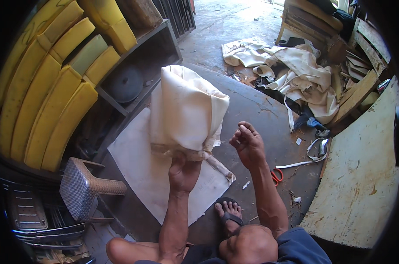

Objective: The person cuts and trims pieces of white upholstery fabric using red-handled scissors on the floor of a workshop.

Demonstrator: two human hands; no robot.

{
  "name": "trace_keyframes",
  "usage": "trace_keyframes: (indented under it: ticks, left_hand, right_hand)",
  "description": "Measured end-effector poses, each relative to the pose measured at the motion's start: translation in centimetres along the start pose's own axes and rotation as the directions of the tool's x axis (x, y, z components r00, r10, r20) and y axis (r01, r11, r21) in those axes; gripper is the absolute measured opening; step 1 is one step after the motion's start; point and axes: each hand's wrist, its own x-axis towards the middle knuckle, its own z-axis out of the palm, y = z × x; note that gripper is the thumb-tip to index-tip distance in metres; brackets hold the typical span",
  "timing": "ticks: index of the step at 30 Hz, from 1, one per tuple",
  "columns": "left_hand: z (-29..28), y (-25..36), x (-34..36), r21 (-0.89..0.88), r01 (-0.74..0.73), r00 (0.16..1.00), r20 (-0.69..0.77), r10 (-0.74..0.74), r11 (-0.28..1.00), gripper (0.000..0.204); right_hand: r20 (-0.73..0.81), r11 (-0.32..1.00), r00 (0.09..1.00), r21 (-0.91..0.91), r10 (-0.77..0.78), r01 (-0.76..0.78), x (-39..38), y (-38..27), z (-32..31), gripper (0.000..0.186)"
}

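A bulky cream leather-like cover (188, 103), folded and rounded at the top, stands in front of me on a flat cream sheet (133, 145). My left hand (184, 174) grips its near lower edge, the fingers tucked out of sight beneath the material. To the right of the cover, my right hand (248, 145) is raised and apart from it. Thumb and fingers are pinched together there; whatever they hold is too small to make out. Scissors with orange-red handles (277, 177) lie on the floor beside my right forearm.
Yellow foam slabs (45, 110) are stacked at the left, above a woven-pattern plastic stool (87, 187). Crumpled cream material (307, 72) and wood scraps lie at the far right. A worn pale board (353, 185) stands nearer, with a white strip (296, 164) beside it.
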Motion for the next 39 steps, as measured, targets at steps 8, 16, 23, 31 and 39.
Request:
trace_keyframes:
  ticks: [8,16,23,31,39]
  left_hand:
    - [3.1,-0.5,-0.7,0.086,0.002,0.998,0.057,-0.007,0.996,0.057]
    - [2.8,0.5,0.2,-0.08,-0.013,0.991,0.131,0.023,0.997,0.036]
    - [-6.6,-0.1,0.6,0.985,-0.073,0.997,0.078,-0.024,0.158,0.032]
    - [-9.5,-6.2,10.6,0.982,0.151,0.985,-0.159,0.069,0.113,0.035]
    - [-5.7,-2.4,2.5,0.659,0.136,0.976,-0.217,0.014,0.739,0.038]
  right_hand:
    - [0.304,0.787,0.952,-0.597,0.043,0.155,-3.0,1.5,4.5,0.049]
    - [0.515,0.174,0.755,-0.767,-0.406,0.617,-5.3,-0.5,6.7,0.013]
    - [0.663,0.112,0.664,-0.673,-0.346,0.731,-10.0,-4.6,8.2,0.014]
    - [0.725,0.297,0.681,-0.675,0.1,0.675,-13.7,-6.1,8.8,0.012]
    - [0.729,0.187,0.667,-0.685,0.157,0.704,-14.1,-6.5,10.3,0.015]
